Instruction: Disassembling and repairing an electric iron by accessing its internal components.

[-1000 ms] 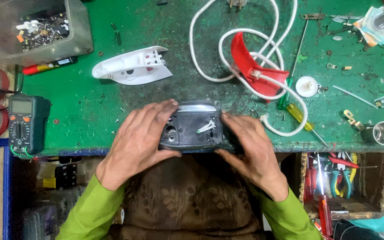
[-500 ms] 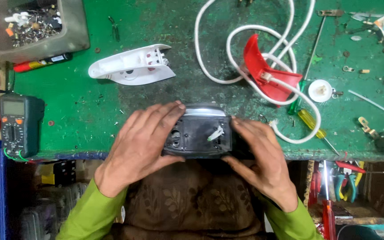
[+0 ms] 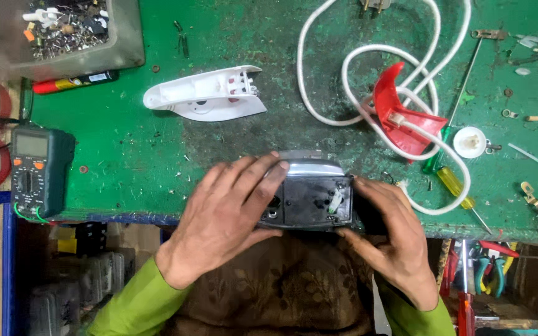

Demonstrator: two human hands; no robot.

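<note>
Both of my hands grip a dark grey metal iron base (image 3: 311, 198) at the near edge of the green workbench (image 3: 126, 149). My left hand (image 3: 228, 214) wraps its left side, fingers spread over the top. Against the right end presses my right hand (image 3: 390, 239), thumb under the lower edge. A small white part sticks up from the base's face. A white plastic iron cover (image 3: 203, 94) lies further back on the bench. A red plastic piece (image 3: 400, 118) sits to the right, joined to a looping white cord (image 3: 344, 68).
A green multimeter (image 3: 38, 171) hangs at the bench's left edge. A clear bin of small parts (image 3: 63, 31) stands at the back left, a red marker (image 3: 73, 81) beside it. A yellow-handled screwdriver (image 3: 456, 186) and a white knob (image 3: 469, 142) lie right. Pliers (image 3: 487, 274) fill a lower box.
The iron base has been tilted so its dark face looks more toward me. My left fingers have spread further over its top. The view has shifted slightly.
</note>
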